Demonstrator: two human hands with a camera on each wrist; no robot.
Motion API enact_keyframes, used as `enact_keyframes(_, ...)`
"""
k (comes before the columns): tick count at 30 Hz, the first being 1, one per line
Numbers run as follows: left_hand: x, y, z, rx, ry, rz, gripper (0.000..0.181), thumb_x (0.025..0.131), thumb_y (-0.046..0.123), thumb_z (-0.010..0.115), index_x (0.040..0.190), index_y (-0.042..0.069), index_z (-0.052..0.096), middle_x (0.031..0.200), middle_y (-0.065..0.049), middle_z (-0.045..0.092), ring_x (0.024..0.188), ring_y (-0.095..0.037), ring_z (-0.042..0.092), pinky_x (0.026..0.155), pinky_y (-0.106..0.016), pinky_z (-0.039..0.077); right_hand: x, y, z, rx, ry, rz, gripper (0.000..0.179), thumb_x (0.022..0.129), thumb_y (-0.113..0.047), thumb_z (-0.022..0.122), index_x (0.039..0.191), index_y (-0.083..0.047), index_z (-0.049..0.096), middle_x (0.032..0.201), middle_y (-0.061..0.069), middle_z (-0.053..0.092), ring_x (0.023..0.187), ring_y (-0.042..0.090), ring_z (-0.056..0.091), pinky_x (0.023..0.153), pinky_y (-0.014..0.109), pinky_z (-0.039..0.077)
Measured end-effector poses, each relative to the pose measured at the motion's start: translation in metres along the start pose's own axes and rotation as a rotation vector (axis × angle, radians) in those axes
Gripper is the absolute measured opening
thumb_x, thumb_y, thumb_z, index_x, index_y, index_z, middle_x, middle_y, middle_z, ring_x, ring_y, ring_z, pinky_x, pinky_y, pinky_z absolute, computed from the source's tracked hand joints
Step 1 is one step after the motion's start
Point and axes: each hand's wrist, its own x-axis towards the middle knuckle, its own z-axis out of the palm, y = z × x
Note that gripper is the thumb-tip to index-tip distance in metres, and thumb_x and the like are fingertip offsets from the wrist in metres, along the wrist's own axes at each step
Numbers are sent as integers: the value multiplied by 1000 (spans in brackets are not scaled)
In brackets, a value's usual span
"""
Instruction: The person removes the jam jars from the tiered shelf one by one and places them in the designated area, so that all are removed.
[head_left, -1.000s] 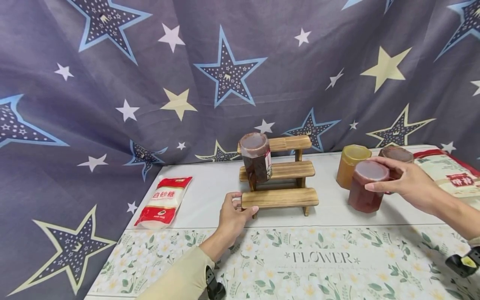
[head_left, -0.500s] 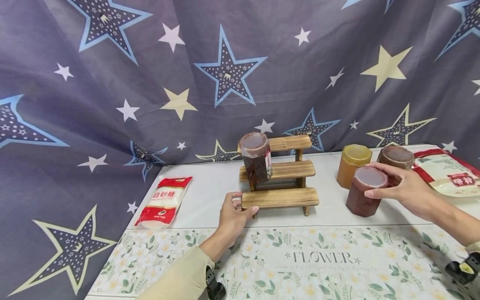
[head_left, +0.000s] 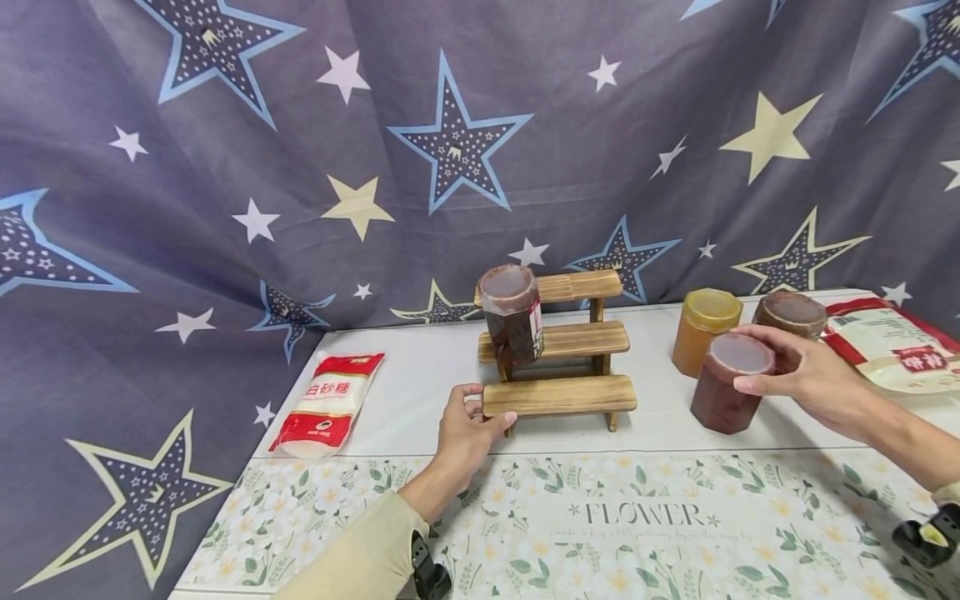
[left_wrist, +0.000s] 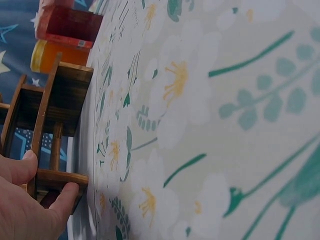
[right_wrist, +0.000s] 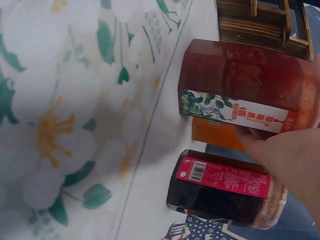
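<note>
My left hand grips the left end of the lowest step of a small three-step wooden rack. In the left wrist view, the thumb and a finger lie on either side of that step's end. A dark jar with a frosted lid stands on the rack's left side. At the right, my right hand holds a jar of red jam upright near its lid. The right wrist view shows its white, printed label. Whether its base touches the table, I cannot tell.
An amber jar and a dark jar with a red label stand behind the held jar. Farther right lies a red and cream bag. A red and white sugar bag lies left. A starry curtain hangs behind.
My right hand has shifted the red jar slightly left and toward me, away from the dark jar behind it. The left hand and rack have stayed put.
</note>
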Motion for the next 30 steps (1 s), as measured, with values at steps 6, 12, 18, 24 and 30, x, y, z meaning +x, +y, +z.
enact_keyframes(6, 0, 0, 0, 10, 8, -8, 62, 84, 15, 76, 134, 8, 41, 110, -14, 60, 91, -20, 62, 73, -31, 52, 1, -14, -1, -77, 54, -82, 65, 87, -11, 73, 142, -2, 38, 117, -15, 53, 98, -7, 53, 74, 13, 47)
enact_keyframes(12, 1, 0, 0, 5, 9, -10, 64, 84, 15, 76, 136, 7, 40, 111, -13, 61, 92, -20, 63, 73, -31, 52, 6, -38, -6, -57, 108, -118, 64, 85, -3, 72, 140, -7, 40, 126, -8, 51, 107, -7, 52, 83, 6, 42)
enact_keyframes(18, 2, 1, 1, -35, -2, -19, 66, 84, 11, 76, 137, 6, 38, 113, -14, 60, 91, -20, 63, 74, -31, 54, 14, -60, -5, -42, 116, -157, 63, 85, -2, 72, 139, -12, 42, 126, -7, 51, 110, -2, 52, 85, 6, 41)
enact_keyframes(24, 1, 1, 1, -19, 3, -10, 65, 84, 12, 76, 137, 5, 39, 112, -14, 60, 91, -20, 63, 73, -30, 54, 25, -84, 10, -21, 53, -162, 64, 85, -8, 74, 140, -16, 42, 133, -5, 49, 113, 3, 53, 83, 12, 47)
enact_keyframes(30, 1, 1, 0, 13, 12, -7, 64, 84, 16, 77, 136, 7, 40, 112, -13, 60, 92, -20, 62, 73, -30, 52, 38, -104, 30, -7, 14, -188, 68, 85, -10, 75, 143, -14, 40, 139, 5, 47, 117, 7, 50, 87, 13, 45)
